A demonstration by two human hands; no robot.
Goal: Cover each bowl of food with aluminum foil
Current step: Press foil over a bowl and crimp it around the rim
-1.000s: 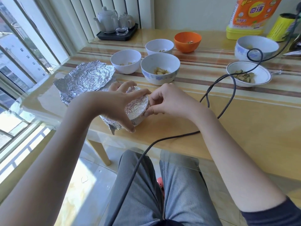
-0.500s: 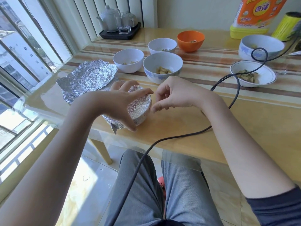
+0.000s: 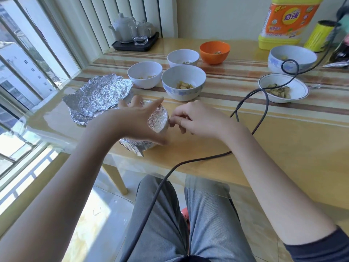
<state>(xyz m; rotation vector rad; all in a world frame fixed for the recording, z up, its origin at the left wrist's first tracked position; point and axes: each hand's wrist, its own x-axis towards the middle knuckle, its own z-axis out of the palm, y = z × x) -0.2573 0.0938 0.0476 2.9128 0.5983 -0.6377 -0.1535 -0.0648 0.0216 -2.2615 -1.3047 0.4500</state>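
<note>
**Foil pressed around a bowl at the near edge of the surface**

The left hand (image 3: 139, 120) grips a bowl wrapped in foil (image 3: 158, 120), with thumb and fingers spread around its rim. The right hand (image 3: 196, 119) touches the right side of the bowl with curled fingers and seems to pinch the foil edge there. A crumpled foil sheet (image 3: 100, 93) lies just to the left on the wooden surface (image 3: 283, 148). Behind stand open bowls with food: two white (image 3: 145, 74) (image 3: 183, 58), one blue-patterned (image 3: 184, 82), one orange (image 3: 215, 52). A dark cable (image 3: 264, 103) crosses the surface.

Left hand (image 3: 138, 121) spread, right hand (image 3: 196, 120) pinching
</note>
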